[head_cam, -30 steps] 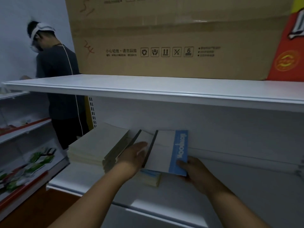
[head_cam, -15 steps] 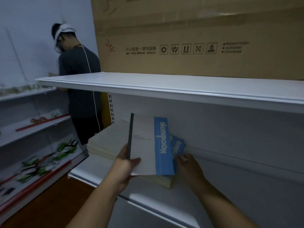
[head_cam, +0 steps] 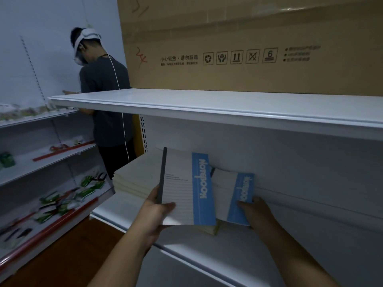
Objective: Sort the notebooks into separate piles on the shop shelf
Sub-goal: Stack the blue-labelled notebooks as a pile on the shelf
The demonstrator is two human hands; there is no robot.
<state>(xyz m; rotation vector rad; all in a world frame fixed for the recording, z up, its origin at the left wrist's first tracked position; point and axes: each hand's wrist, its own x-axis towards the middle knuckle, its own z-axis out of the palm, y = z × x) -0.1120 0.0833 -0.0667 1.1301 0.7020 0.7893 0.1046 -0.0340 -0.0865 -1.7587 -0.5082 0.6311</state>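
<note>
My left hand grips a white notebook with a blue band and a dark spine, held upright above the white shelf board. My right hand holds a second, smaller blue-banded notebook, tilted up just right of the first. A low pile of pale cream notebooks lies on the shelf at the left. Under the raised notebooks I can see the corner of another cream book; the remainder of it is hidden.
The upper shelf overhangs close above, bearing a big cardboard carton. A person in a dark shirt stands at the left by another rack holding green packets. Wooden floor lies below left.
My left hand took the big notebook by its spine and raised it upright. My right hand has lifted a second notebook from beneath. The view swung left.
</note>
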